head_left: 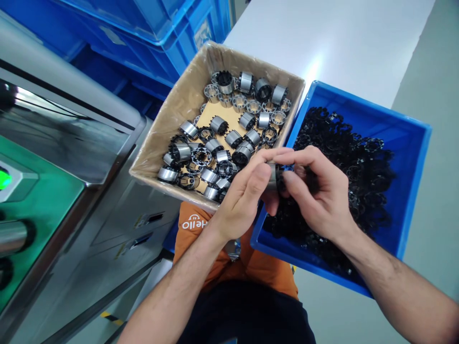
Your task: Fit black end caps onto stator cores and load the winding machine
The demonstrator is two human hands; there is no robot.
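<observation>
Dark shirt (247, 315) and orange cloth (190, 229) lie nearest the camera, both forearms reaching past them. Left hand (244, 196): fingers clamped on a metal ring (273, 177), held above the left edge of the blue tray (416, 191), beside the cardboard box (172, 110). Right hand (319, 191): thumb and forefinger close at the ring's black toothed end (281, 177); whether they grip or only press, cannot tell, the other fingertips being hidden.

Step in hand (judged): seating or adjusting the black piece on the ring's end. Next move calls for lining up teeth with slots, then even thumb pressure with the left grip firm.

Materials: ring wall grey, smooth, short and cylindrical. Similar metal rings (168, 174) crowd the box's near edge, several with matt black ends; paler slotted ones stand along its far edge, near a flat tan sheet (218, 112). Box lining is wrinkled clear plastic. Tray holds tangled, glossy black parts (333, 129), probably plastic; its far edge overlaps the smooth white surface (322, 28).
</observation>
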